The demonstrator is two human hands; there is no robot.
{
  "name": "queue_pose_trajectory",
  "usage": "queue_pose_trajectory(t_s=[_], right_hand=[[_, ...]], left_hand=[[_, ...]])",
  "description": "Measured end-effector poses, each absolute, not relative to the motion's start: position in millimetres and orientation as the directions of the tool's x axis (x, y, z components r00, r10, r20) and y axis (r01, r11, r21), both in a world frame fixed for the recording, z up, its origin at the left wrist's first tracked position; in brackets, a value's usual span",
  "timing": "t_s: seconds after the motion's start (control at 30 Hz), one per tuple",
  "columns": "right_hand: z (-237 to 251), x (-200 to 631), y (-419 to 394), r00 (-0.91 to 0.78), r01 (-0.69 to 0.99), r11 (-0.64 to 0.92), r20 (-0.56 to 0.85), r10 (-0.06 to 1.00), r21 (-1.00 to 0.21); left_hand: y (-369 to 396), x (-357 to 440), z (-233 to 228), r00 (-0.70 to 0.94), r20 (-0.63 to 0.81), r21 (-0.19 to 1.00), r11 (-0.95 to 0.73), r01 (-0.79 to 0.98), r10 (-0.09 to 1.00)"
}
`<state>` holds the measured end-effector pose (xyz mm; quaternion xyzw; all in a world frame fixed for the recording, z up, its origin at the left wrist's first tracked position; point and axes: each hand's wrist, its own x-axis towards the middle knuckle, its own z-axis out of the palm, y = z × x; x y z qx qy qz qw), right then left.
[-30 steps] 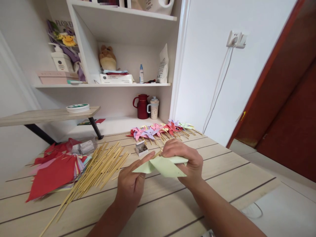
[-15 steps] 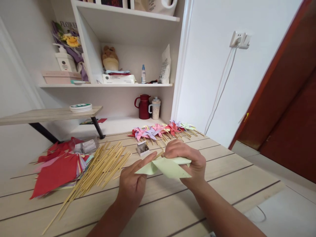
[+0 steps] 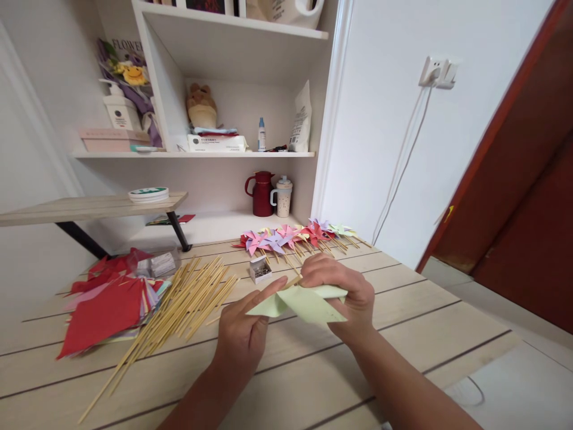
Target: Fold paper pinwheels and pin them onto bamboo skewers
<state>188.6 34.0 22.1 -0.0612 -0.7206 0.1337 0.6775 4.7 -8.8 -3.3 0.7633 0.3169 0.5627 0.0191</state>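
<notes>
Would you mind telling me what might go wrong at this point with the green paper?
The light green paper is pinched by both hands, left hand and right hand, so a hard pull might tear it. The small open box lies just beyond the hands and could be knocked over.

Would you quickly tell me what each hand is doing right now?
Left hand: closed on the light green paper pinwheel, forefinger stretched along it.
Right hand: closed over the pinwheel's top, by the bamboo stick.
</notes>
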Motion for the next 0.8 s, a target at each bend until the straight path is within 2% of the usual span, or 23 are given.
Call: queue_pose_trajectory(t_s=[0.47,0.8], right_hand=[[22.8,188.3,34.4,-0.066,-0.112,0.956,0.962,0.264,-0.27],[24.8,187.2,32.6,-0.059,-0.109,0.956,0.961,0.269,-0.274]], left_hand=[[-8.2,5.8,-3.6,0.171,0.84,0.396,-0.798,0.454,0.515],[-6.7,4.1,-8.6,0.171,0.816,0.447,-0.791,0.418,0.552]])
